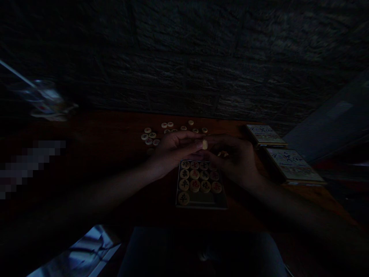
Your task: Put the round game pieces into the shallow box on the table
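Note:
In the dim head view, my left hand (175, 150) reaches in from the left, its thumb and fingers closed on a pale round Chinese chess piece (204, 144). My right hand (238, 156) meets it from the right with bent fingers close to the same piece; whether they grip anything is hidden. Below both hands lies a shallow box (206, 200) with rows of Chinese chess pieces, marked in black and red. One piece (183, 198) sits alone in its front row, at the left. The right hand covers the box's far right corner.
Loose chess pieces (148, 135) lie scattered on the dark wooden table (109, 127) beyond my hands. Two flat printed boxes (295, 165) rest at the right. A rough stone wall (184, 57) rises behind the table. A blurred clear object (49, 100) is at the far left.

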Available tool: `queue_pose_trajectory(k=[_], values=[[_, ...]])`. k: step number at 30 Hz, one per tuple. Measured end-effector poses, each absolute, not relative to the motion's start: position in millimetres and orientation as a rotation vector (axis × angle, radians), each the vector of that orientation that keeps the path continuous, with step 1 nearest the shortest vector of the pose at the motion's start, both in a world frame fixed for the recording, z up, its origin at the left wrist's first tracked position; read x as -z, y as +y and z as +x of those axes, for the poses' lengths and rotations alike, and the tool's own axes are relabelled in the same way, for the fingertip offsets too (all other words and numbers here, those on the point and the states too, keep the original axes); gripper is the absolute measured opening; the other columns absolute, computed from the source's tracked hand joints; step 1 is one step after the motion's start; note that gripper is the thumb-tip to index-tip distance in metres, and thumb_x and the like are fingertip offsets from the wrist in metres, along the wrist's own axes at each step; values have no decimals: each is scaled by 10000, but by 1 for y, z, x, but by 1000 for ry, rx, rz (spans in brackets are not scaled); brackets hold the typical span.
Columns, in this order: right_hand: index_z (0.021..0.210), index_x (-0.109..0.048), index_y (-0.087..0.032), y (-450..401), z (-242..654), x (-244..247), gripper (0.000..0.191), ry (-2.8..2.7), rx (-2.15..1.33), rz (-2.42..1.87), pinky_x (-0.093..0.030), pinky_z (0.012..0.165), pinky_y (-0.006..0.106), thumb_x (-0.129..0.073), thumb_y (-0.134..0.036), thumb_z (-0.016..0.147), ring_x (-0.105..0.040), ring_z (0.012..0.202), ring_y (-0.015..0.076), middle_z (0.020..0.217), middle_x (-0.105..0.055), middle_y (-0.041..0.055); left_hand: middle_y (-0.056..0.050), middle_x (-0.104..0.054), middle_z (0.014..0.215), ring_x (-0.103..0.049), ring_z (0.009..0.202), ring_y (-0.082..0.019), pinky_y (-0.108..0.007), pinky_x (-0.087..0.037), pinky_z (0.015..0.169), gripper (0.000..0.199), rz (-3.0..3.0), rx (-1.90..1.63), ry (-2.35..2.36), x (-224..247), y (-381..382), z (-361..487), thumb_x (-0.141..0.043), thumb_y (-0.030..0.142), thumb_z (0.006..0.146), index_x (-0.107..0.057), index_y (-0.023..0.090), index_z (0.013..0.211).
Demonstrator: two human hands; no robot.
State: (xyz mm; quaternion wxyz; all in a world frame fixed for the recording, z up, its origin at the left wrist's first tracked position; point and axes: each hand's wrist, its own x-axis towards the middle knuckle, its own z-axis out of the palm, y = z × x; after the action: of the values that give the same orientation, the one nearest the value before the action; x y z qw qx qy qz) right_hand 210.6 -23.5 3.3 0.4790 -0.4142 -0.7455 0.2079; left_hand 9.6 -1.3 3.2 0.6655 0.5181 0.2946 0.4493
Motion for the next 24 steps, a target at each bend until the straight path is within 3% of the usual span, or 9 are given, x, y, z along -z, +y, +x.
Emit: queue_pose_trajectory(k=[6,9,16,24], values=[[1133,-771,-245,-26,213,-5,252,-1967,-338,-966,-523,618,268,-777,-296,886,-673,651,149,821,-769,12,-92,-801,1073,-778,911,-200,-327,-633,850,431,1209,-1004,647,-3,-2,9,-892,273,769,-733,167,1155],[1131,-761,-245,-26,213,-6,257,-1993,-280,-917,-523,651,283,-781,-277,877,-677,696,156,885,-749,25,-77,-801,1033,-769,874,-182,-287,-615,802,460,1229,-1005,677,-2,-1,9,-917,244,730,-739,169,1147],[1038,-754,-230,-25,212,-5,242,-1903,-411,-959,-517,662,287,-848,-247,816,-677,694,157,830,-730,5,-51,-802,916,-760,800,-168,-303,-622,783,250,1156,-1051,700,-9,-2,10,-908,264,731,-776,149,909],[1030,-739,-222,-22,212,-6,206,-1937,-372,-974,-536,665,294,-816,-264,843,-671,703,162,863,-728,22,-55,-806,934,-761,804,-167,-309,-632,786,224,1170,-1068,699,-8,-1,7,-894,254,741,-792,158,916]])
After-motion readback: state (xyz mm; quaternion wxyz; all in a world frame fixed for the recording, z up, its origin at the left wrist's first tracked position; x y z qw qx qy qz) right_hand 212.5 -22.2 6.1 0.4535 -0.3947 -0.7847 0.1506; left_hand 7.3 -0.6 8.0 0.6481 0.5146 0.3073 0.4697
